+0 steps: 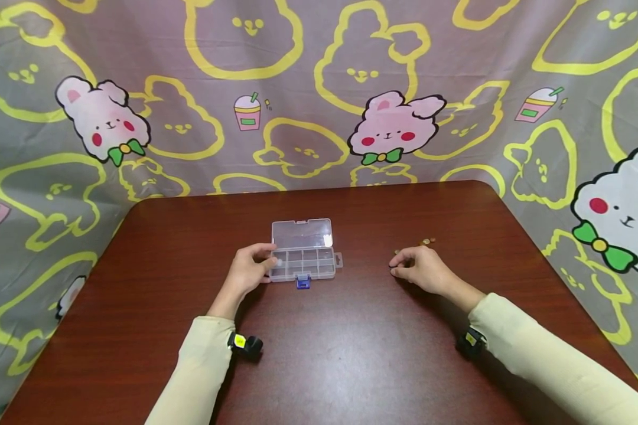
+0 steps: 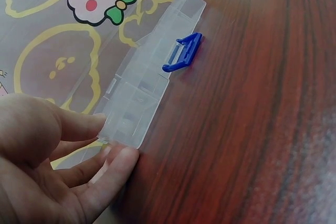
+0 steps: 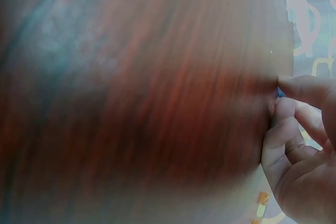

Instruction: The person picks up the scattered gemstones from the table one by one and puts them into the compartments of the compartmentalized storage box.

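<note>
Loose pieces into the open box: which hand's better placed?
Probably the right hand: it appears to pinch a small blue piece and is nearest the loose pieces. The left hand grips the clear box at its left end.

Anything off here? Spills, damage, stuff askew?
Nothing looks clearly damaged. The clear case sits open, blue latch undone, left hand gripping one end. Mild oddity: a few tiny pieces lie loose on the table beyond the right hand, outside the case; too small to identify.
</note>
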Tool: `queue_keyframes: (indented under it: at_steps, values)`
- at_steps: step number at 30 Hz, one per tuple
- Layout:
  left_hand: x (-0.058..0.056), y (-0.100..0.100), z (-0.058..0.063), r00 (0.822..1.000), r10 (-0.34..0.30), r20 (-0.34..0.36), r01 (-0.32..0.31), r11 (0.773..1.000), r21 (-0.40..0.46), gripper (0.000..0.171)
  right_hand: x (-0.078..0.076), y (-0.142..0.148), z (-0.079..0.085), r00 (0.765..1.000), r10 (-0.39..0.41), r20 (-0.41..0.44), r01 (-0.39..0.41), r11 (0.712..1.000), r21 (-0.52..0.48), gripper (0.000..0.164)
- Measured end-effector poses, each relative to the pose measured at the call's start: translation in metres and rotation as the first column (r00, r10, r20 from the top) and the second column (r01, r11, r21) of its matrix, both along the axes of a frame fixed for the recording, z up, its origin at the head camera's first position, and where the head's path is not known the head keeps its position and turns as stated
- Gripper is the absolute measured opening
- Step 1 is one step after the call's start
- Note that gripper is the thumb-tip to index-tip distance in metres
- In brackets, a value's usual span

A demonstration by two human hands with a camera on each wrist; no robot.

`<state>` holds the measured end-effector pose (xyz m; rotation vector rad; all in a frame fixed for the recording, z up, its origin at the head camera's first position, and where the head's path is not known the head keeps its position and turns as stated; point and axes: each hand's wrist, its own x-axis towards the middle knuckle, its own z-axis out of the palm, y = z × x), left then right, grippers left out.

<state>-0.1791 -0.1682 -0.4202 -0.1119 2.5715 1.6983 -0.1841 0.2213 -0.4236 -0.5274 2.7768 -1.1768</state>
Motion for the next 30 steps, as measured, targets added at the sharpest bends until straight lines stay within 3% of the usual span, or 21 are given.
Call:
queue_keyframes:
  at_steps: [20,30]
  values:
    - [0.001,0.000,0.002,1.000,0.014,-0.014,-0.014,1.000,0.003,0.033,-0.004,-0.034,0.009,0.997,0.054,0.055,-0.051,0.997,-0.066,0.006]
    - [0.002,0.001,0.002,1.000,0.017,-0.016,-0.017,1.000,0.002,0.032,-0.008,-0.060,0.013,0.994,0.099,0.035,-0.095,0.991,-0.097,0.007]
